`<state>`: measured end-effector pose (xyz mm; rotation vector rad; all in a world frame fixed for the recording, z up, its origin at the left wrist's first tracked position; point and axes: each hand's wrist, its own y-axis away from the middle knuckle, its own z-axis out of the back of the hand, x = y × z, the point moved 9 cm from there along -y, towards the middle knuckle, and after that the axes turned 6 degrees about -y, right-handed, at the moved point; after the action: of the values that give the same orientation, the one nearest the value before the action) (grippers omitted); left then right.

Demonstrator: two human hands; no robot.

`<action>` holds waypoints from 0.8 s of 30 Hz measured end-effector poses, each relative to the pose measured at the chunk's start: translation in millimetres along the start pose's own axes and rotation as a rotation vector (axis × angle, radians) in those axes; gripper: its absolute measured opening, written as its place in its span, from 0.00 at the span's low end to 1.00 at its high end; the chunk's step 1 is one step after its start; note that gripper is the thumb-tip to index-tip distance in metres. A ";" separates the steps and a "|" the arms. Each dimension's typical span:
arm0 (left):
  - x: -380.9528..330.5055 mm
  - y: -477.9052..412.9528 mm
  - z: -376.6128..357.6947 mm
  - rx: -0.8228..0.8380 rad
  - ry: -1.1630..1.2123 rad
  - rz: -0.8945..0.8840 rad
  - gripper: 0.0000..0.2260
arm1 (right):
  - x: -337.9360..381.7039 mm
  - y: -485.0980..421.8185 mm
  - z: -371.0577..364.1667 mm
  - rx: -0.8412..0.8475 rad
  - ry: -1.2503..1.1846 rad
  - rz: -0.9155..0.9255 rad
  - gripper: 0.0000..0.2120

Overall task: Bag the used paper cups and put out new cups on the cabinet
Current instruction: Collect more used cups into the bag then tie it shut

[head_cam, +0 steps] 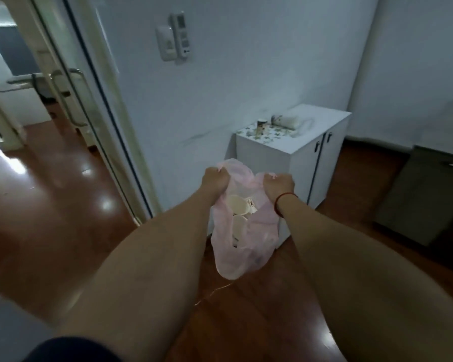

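A thin pink plastic bag (242,246) hangs in front of me above the wooden floor, its mouth held apart. My left hand (216,180) grips the bag's left rim and my right hand (279,185) grips the right rim. Several used white paper cups (239,205) lie inside the bag. Beyond it stands a white two-door cabinet (302,163). On the cabinet's top an upright cup (261,126) stands on a star-patterned mat, and a stack of cups in a clear sleeve (288,120) lies on its side.
A glass door with metal handles (71,97) stands to the left, leading to another room. Wall switches and a remote holder (175,37) hang on the white wall. A dark low cabinet (426,189) stands at the right. Glossy wooden floor (63,205) spreads around me.
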<state>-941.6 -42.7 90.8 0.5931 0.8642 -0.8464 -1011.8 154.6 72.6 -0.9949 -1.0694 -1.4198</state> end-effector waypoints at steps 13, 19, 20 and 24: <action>-176.7 -66.8 -293.3 0.335 -0.034 -0.165 0.20 | -66.1 -170.3 242.5 -0.362 -0.037 -0.110 0.15; -279.9 -108.2 -443.8 0.551 -0.095 -0.249 0.18 | -75.8 -265.8 357.5 -0.544 -0.011 -0.145 0.18; -288.3 -111.5 -457.3 0.573 -0.102 -0.260 0.18 | -75.9 -271.1 366.9 -0.553 -0.009 -0.153 0.16; -348.9 -128.8 -540.3 0.646 -0.099 -0.299 0.18 | -80.0 -322.7 436.5 -0.640 -0.052 -0.165 0.15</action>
<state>-1400.5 426.0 83.4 0.9861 0.5847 -1.4361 -1313.7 612.7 76.4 -1.4208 -0.7491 -1.9412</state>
